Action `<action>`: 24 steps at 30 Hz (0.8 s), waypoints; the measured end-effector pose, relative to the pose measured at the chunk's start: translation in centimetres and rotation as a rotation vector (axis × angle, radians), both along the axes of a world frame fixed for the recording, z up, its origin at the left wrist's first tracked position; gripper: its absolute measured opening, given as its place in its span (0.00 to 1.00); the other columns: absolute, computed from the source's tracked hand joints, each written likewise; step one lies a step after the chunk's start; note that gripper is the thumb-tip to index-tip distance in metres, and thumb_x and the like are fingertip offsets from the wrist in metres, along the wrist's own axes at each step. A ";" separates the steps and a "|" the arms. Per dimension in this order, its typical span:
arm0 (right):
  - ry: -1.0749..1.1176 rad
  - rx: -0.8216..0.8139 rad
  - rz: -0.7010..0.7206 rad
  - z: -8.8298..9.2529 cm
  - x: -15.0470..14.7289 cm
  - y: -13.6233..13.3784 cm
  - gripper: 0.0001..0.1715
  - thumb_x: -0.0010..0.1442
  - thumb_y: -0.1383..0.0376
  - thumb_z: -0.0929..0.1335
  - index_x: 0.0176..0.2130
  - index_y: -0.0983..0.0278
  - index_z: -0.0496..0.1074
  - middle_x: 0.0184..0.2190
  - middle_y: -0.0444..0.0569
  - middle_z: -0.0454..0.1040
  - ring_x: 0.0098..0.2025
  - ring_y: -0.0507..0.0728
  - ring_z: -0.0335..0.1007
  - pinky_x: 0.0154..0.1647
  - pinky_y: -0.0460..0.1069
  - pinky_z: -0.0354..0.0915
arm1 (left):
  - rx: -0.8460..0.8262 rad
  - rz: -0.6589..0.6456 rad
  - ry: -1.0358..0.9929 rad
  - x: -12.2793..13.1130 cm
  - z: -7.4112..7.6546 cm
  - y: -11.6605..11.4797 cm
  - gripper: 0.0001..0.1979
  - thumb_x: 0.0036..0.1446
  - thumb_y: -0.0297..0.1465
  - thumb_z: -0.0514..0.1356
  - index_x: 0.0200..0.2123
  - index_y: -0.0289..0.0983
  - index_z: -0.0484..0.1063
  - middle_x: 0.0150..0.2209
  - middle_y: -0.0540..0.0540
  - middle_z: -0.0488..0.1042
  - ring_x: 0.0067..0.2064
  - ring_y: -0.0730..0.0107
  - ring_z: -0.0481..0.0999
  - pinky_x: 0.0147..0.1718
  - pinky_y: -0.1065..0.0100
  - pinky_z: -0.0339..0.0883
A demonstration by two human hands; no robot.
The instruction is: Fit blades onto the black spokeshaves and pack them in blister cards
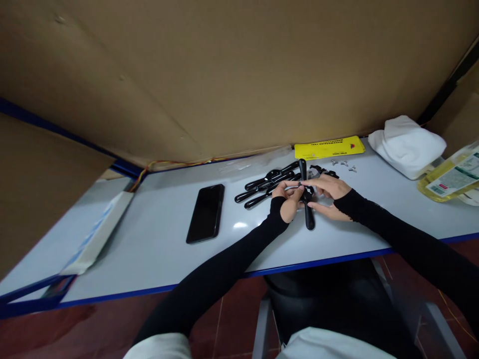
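Both my hands meet over a long black plastic arm [309, 218] that stands on the white table [157, 239], pointing away from me. My left hand [290, 199] is closed, pinching a small part at the arm's middle. My right hand [329, 192] is closed too, its fingertips gripping the same spot from the right. Just behind my hands lies a loose pile of several similar black arms [265, 184]. Black sleeves cover both forearms up to the knuckles.
A black phone [206, 213] lies left of the pile. A yellow card [329, 147], small metal wing nuts [344, 163], a white cloth [406, 144] and a bottle of yellow liquid [449, 179] sit at the back right. Cardboard walls [224, 75] enclose the table; a white packet [97, 232] lies far left.
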State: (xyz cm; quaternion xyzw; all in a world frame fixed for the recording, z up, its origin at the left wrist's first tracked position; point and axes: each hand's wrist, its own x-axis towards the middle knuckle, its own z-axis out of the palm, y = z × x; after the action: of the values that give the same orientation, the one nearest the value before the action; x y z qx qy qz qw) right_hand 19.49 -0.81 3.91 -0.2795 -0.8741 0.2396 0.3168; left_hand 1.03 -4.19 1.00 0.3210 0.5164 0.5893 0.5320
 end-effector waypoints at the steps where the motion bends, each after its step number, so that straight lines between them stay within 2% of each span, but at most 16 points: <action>1: -0.013 0.003 0.017 0.0 0.0 0.0 0.15 0.59 0.65 0.74 0.47 0.60 0.77 0.33 0.43 0.67 0.29 0.51 0.58 0.32 0.47 0.58 | 0.005 -0.001 0.002 0.0 -0.1 0.0 0.30 0.39 0.42 0.80 0.38 0.37 0.68 0.27 0.47 0.80 0.28 0.61 0.82 0.22 0.67 0.75; 3: -0.025 0.013 0.019 0.0 0.0 0.0 0.03 0.61 0.65 0.73 0.36 0.62 0.76 0.30 0.43 0.66 0.29 0.51 0.59 0.33 0.47 0.58 | 0.013 -0.002 0.000 0.0 -0.2 0.0 0.31 0.38 0.42 0.80 0.38 0.37 0.68 0.27 0.47 0.80 0.27 0.62 0.82 0.21 0.68 0.74; 5: -0.017 0.018 -0.021 0.0 0.0 0.2 0.11 0.61 0.63 0.73 0.28 0.63 0.72 0.29 0.43 0.66 0.29 0.50 0.59 0.33 0.48 0.58 | 0.018 -0.001 -0.015 0.1 -0.3 0.0 0.31 0.38 0.43 0.80 0.38 0.37 0.67 0.28 0.47 0.81 0.27 0.62 0.82 0.21 0.67 0.76; 6: -0.008 0.015 -0.052 0.0 0.0 0.2 0.12 0.60 0.62 0.74 0.29 0.63 0.72 0.30 0.43 0.66 0.28 0.50 0.59 0.33 0.48 0.58 | 0.019 -0.002 -0.026 0.1 -0.3 0.0 0.32 0.38 0.43 0.80 0.38 0.37 0.67 0.28 0.47 0.81 0.27 0.62 0.82 0.22 0.65 0.77; 8: 0.008 -0.003 -0.102 -0.1 0.0 0.4 0.08 0.59 0.62 0.76 0.36 0.63 0.76 0.33 0.43 0.68 0.28 0.50 0.57 0.32 0.48 0.58 | 0.018 -0.012 -0.046 0.1 -0.2 0.0 0.32 0.38 0.42 0.81 0.38 0.37 0.67 0.28 0.48 0.80 0.28 0.60 0.83 0.25 0.60 0.81; 11: 0.006 -0.039 -0.110 -0.4 -0.1 0.5 0.15 0.61 0.63 0.74 0.49 0.61 0.78 0.36 0.45 0.69 0.28 0.50 0.58 0.32 0.48 0.59 | 0.021 -0.037 -0.058 0.1 0.0 -0.1 0.32 0.39 0.41 0.81 0.39 0.37 0.66 0.28 0.48 0.80 0.30 0.58 0.84 0.28 0.54 0.84; 13: 0.013 -0.050 -0.084 -0.5 -0.2 0.6 0.11 0.65 0.66 0.70 0.47 0.60 0.81 0.36 0.46 0.69 0.29 0.50 0.60 0.34 0.48 0.60 | 0.018 -0.044 -0.057 0.0 0.2 -0.2 0.32 0.40 0.40 0.81 0.40 0.37 0.66 0.28 0.47 0.79 0.32 0.55 0.85 0.29 0.51 0.85; 16: 0.054 -0.079 -0.089 -0.5 -0.2 0.5 0.16 0.67 0.69 0.65 0.37 0.61 0.83 0.36 0.47 0.66 0.30 0.50 0.61 0.33 0.48 0.60 | 0.012 -0.058 -0.049 0.0 0.2 -0.3 0.30 0.43 0.40 0.80 0.40 0.37 0.66 0.29 0.47 0.79 0.34 0.53 0.85 0.31 0.48 0.85; 19: 0.080 -0.112 -0.133 -0.3 -0.2 0.3 0.13 0.65 0.67 0.67 0.45 0.59 0.82 0.38 0.47 0.66 0.30 0.51 0.61 0.29 0.47 0.59 | 0.016 -0.068 -0.049 0.0 0.2 -0.3 0.30 0.42 0.40 0.80 0.41 0.37 0.67 0.30 0.46 0.80 0.34 0.54 0.85 0.30 0.49 0.85; 21: 0.069 -0.111 -0.132 -0.4 -0.3 0.2 0.17 0.62 0.63 0.72 0.51 0.58 0.80 0.39 0.47 0.67 0.30 0.51 0.61 0.28 0.46 0.59 | 0.015 -0.054 -0.044 0.0 0.1 -0.3 0.31 0.42 0.41 0.80 0.40 0.37 0.67 0.31 0.45 0.81 0.34 0.54 0.85 0.29 0.52 0.84; 22: 0.058 -0.111 -0.123 -0.4 -0.3 0.1 0.18 0.60 0.61 0.74 0.51 0.58 0.80 0.39 0.47 0.67 0.30 0.50 0.61 0.28 0.46 0.59 | 0.013 -0.046 -0.039 0.0 0.1 -0.3 0.31 0.41 0.41 0.80 0.40 0.37 0.67 0.31 0.44 0.81 0.34 0.53 0.85 0.28 0.54 0.84; 24: 0.047 -0.126 -0.116 -0.6 -0.4 0.1 0.14 0.59 0.58 0.76 0.46 0.58 0.82 0.38 0.46 0.67 0.30 0.50 0.62 0.28 0.46 0.60 | 0.010 -0.037 -0.032 0.1 0.1 -0.3 0.32 0.39 0.42 0.81 0.40 0.37 0.67 0.31 0.44 0.81 0.34 0.52 0.85 0.27 0.55 0.83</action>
State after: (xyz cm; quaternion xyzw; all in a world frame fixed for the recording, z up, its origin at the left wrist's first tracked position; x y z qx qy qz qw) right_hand 19.07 -0.70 3.36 -0.3432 -0.8320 0.2819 0.3324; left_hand 1.14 -4.50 1.08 0.3236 0.4989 0.5870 0.5494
